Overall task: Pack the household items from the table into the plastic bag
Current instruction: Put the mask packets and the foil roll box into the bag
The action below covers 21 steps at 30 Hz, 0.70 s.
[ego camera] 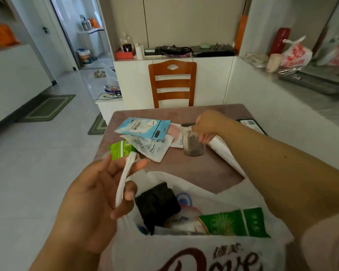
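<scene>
Right hand [207, 125] reaches far across the table [213, 169], fingers wrapped around a clear jar [193, 142] of dark grains standing upright, long axis vertical. Plastic bag [184, 249] lies well back toward the body; left hand [98, 198] pinches its handle [125, 177], mouth held open.

Soft, even daylight fills the room, brightest in the doorway [80, 34] at the upper left, and it leaves only faint shadows on the table [213, 167]. The wide lens bows straight lines toward the edges (the counter [282, 89] at right curves noticeably), and the whole frame is slightly soft. The right hand [207, 126] looks smeared, perhaps from motion, and pale glare washes the floor tiles [27, 173].
</scene>
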{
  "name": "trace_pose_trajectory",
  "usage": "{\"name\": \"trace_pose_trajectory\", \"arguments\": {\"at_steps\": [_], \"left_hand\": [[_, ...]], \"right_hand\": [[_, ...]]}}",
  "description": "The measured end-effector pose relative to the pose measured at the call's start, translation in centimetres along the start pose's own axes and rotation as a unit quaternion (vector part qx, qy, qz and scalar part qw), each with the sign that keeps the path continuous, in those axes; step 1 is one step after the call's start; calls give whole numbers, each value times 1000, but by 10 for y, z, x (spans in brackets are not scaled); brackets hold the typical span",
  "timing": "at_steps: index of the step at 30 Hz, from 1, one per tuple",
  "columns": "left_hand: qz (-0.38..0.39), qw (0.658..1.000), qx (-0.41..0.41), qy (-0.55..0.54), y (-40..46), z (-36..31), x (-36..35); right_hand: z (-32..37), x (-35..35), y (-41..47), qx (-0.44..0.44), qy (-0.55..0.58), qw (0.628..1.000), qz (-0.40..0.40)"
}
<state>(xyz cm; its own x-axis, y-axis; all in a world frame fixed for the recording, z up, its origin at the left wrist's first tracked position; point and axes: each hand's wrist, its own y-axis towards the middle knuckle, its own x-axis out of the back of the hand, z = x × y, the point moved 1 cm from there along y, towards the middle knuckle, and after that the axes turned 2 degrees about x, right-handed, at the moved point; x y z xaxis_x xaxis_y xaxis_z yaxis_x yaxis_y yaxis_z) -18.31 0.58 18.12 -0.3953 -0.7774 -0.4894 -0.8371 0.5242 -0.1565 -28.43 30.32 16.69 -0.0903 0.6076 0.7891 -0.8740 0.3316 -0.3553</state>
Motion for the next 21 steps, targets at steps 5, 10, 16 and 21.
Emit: {"name": "trace_pose_trajectory", "arguments": {"at_steps": [5, 10, 16, 21], "left_hand": [[-14, 1000, -27, 3, -21, -1, -3], [33, 999, -35, 6, -50, -8, -13], [79, 996, -12, -30, -75, -5, -5], [120, 985, 17, -124, -77, 0, 13]], "right_hand": [[34, 24, -130, 135, -104, 984, -43], [32, -60, -187, 184, -271, 921, 211], [12, -86, -189, 153, -62, 944, 286], [9, -61, -180, 142, 33, 959, 243]]}}
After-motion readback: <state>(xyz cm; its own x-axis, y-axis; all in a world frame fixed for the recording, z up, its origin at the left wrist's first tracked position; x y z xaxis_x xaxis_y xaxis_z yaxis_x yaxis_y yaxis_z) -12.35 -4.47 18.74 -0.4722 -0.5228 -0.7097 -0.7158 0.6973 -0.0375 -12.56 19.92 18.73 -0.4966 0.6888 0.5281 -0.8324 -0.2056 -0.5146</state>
